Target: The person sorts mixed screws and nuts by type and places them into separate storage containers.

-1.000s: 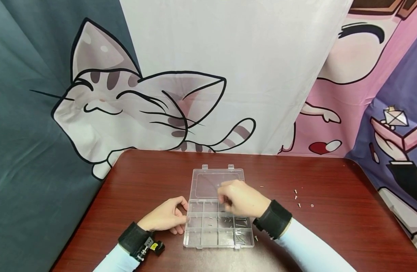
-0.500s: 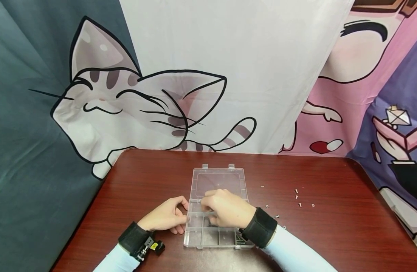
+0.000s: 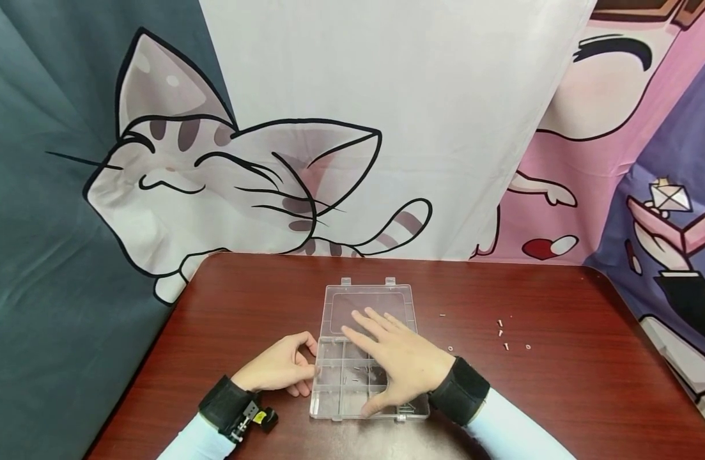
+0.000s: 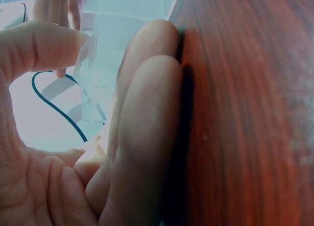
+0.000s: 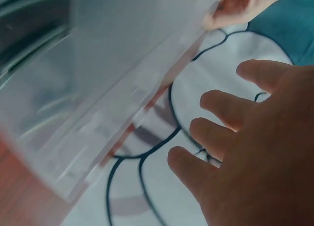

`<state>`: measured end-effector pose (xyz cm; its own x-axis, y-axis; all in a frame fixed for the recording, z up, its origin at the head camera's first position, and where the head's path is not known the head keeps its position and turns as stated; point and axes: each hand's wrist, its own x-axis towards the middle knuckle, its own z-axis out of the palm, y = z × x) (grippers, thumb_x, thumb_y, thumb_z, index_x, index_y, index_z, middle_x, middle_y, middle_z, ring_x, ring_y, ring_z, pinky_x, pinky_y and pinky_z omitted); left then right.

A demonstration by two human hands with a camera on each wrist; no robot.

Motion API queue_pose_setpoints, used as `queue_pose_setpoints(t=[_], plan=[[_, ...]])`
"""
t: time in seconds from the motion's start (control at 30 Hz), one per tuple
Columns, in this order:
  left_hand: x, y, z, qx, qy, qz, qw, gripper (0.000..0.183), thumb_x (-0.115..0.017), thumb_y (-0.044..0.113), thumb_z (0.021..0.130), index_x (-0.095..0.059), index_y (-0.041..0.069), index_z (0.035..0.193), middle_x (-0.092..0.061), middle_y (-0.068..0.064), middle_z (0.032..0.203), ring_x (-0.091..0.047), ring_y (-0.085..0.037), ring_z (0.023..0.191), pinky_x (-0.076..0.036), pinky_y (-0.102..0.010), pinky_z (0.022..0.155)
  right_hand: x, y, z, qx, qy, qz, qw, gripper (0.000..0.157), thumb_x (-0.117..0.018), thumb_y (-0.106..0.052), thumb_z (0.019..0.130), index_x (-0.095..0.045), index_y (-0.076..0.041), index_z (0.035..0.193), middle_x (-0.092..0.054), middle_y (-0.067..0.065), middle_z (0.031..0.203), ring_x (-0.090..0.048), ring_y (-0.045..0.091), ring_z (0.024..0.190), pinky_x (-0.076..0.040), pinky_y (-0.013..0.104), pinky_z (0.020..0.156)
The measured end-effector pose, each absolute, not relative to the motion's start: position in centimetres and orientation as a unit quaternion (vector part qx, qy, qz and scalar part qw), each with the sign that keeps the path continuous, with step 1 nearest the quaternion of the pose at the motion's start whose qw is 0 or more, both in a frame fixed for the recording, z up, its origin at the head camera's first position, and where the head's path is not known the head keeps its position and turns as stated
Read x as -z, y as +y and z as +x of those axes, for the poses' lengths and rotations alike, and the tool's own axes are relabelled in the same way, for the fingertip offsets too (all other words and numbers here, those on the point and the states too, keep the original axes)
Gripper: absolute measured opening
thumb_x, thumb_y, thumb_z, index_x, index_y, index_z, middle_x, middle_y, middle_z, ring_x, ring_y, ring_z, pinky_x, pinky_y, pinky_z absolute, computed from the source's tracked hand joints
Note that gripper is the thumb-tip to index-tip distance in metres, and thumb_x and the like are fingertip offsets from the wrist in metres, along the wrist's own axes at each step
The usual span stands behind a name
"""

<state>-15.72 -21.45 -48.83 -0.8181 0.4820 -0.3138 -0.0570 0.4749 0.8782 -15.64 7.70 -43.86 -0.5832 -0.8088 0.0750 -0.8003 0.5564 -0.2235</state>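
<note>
A clear plastic compartment box [image 3: 326, 404] lies on the table with its lid [image 3: 369, 300] folded back flat behind it. My left hand [image 3: 277, 364] holds the box at its left edge. In the left wrist view the thumb [image 4: 54, 47] meets the clear wall, with two fingers [image 4: 149, 103] along its other side, close to the tabletop. My right hand [image 3: 401, 358] is spread above the right part of the box, fingers straight and apart, holding nothing. It hides several compartments; small metal screws [image 3: 358, 374] show in the middle ones and longer ones [image 3: 406, 407] at front right.
Right of the box, loose screws [image 3: 500, 333], a small ring [image 3: 527, 347] and another ring [image 3: 450, 348] lie on the red-brown table [image 3: 571, 383]. A printed cat curtain [image 3: 260, 191] hangs behind the table's back edge.
My right hand, its fingers bent down over the compartments before, first shifted left, then drew back right and spread flat above the box. The left hand stayed at the edge.
</note>
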Motion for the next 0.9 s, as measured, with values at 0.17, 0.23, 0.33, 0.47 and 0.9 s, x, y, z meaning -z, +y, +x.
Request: queue_pose_setpoints(t=[0.17, 0.23, 0.33, 0.47, 0.9], plan=[[48.8, -21.5, -15.7, -0.497, 0.813, 0.127, 0.274, 0.036, -0.065, 0.017, 0.088, -0.048, -0.001, 0.114, -0.067, -0.013, 0.067, -0.068, -0.028, 0.058, -0.056, -0.041, 0.050, 44.6, 10.0, -16.7, 0.136, 0.895, -0.424, 0.007, 0.119, -0.063, -0.082, 0.069, -0.028, -0.014, 0.160, -0.017, 0.012, 0.166, -0.013, 0.032, 0.151, -0.018, 0.053, 0.119], [48.8, -21.4, -15.7, -0.498, 0.813, 0.127, 0.275, 0.036, -0.065, 0.017, 0.088, -0.048, -0.001, 0.114, -0.067, -0.013, 0.066, -0.068, -0.027, 0.057, -0.056, -0.041, 0.050, 44.8, 11.0, -17.2, 0.144, 0.901, -0.409, -0.001, 0.114, -0.063, -0.079, 0.071, -0.031, -0.014, 0.159, -0.020, 0.014, 0.165, -0.016, 0.033, 0.151, -0.020, 0.054, 0.118], [48.7, -21.3, -15.7, -0.500, 0.811, 0.128, 0.275, 0.036, -0.065, 0.017, 0.088, -0.047, -0.001, 0.114, -0.066, -0.013, 0.066, -0.068, -0.027, 0.057, -0.056, -0.041, 0.050, 45.1, 12.5, -18.2, 0.156, 0.908, -0.388, -0.020, 0.103, -0.064, -0.072, 0.077, -0.038, -0.009, 0.155, -0.028, 0.017, 0.161, -0.023, 0.037, 0.148, -0.023, 0.056, 0.116], [48.6, -21.3, -15.7, -0.501, 0.811, 0.127, 0.276, 0.037, -0.066, 0.017, 0.088, -0.047, -0.001, 0.114, -0.066, -0.013, 0.065, -0.068, -0.026, 0.057, -0.056, -0.041, 0.050, 45.9, 14.6, -19.7, 0.166, 0.921, -0.348, -0.053, 0.084, -0.064, -0.059, 0.085, -0.051, -0.002, 0.145, -0.044, 0.020, 0.151, -0.040, 0.037, 0.140, -0.033, 0.052, 0.113], [48.7, -21.3, -15.7, -0.507, 0.806, 0.124, 0.278, 0.037, -0.067, 0.018, 0.088, -0.048, -0.001, 0.114, -0.067, -0.014, 0.066, -0.068, -0.027, 0.057, -0.056, -0.041, 0.050, 48.7, 18.3, -22.4, 0.117, 0.932, -0.311, -0.143, 0.016, -0.074, -0.004, 0.075, -0.075, -0.006, 0.091, -0.062, 0.004, 0.090, -0.065, 0.022, 0.081, -0.056, 0.039, 0.075]])
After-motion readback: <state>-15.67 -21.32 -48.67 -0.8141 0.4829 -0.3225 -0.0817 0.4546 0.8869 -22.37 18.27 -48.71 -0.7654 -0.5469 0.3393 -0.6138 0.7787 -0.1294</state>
